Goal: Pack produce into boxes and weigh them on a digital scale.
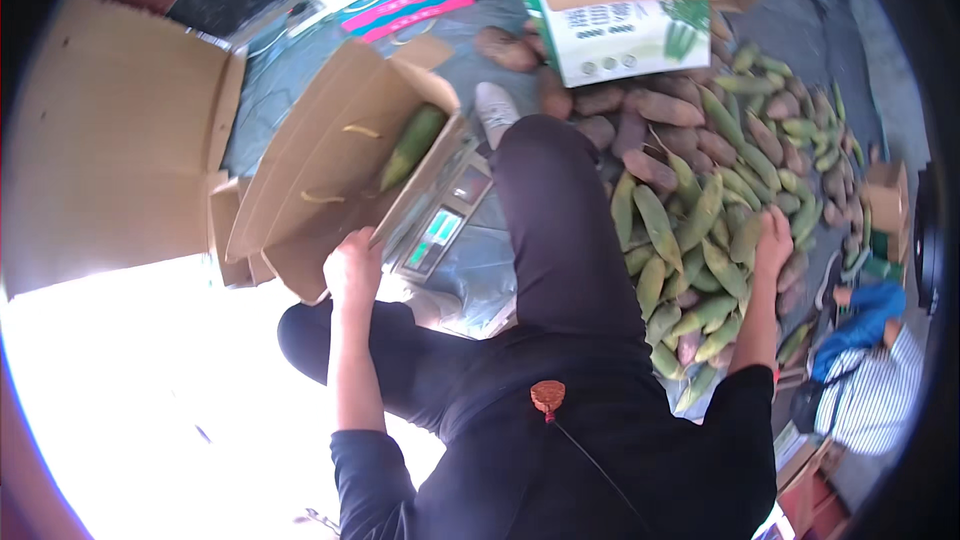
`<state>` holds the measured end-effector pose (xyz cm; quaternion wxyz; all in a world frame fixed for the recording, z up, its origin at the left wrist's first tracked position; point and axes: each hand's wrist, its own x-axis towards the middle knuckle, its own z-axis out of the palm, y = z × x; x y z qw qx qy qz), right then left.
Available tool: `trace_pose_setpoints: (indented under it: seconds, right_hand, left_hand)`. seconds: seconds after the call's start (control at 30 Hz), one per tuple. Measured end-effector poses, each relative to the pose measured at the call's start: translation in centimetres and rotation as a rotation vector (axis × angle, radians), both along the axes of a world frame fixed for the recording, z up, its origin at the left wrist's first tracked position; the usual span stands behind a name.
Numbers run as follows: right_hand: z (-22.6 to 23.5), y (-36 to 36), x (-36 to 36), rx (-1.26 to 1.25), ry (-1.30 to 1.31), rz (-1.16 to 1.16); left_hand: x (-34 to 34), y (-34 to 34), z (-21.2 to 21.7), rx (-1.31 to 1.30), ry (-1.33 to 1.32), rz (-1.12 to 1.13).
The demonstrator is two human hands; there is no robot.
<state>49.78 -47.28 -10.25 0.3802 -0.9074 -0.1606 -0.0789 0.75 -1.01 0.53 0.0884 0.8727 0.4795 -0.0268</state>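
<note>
My left hand (354, 265) grips the near edge of an open cardboard box (318, 130), fingers closed over its rim. Inside the box lies one long green radish (414, 145); two yellowish cord handles show on its wall. The box stands beside a digital scale (437, 230) with a lit green display. On the right, my right hand (773, 238) is at the pile of green radishes (703, 210), its fingers curled against a thick green radish (745, 239). Part of that grip is hidden by the hand itself.
Reddish-brown radishes (665, 108) lie behind and among the green ones. A white-and-green carton (630, 35) stands at the far edge of the pile. A large cardboard panel (115, 140) is at the left. Another person in a striped top (875, 395) is at the far right.
</note>
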Motion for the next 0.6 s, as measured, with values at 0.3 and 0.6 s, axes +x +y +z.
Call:
trace_pose_setpoints:
  seconds: [0.3,0.6]
  right_hand:
    - [17.1,17.6,-6.2,0.677,0.189,0.260]
    - [21.3,40.5,-20.4,0.988,0.593,0.842]
  left_hand:
    - [-0.6,-0.1,-0.3,-0.007,-0.048,-0.016]
    - [-1.8,0.3,-0.8,-0.008,0.041,0.009]
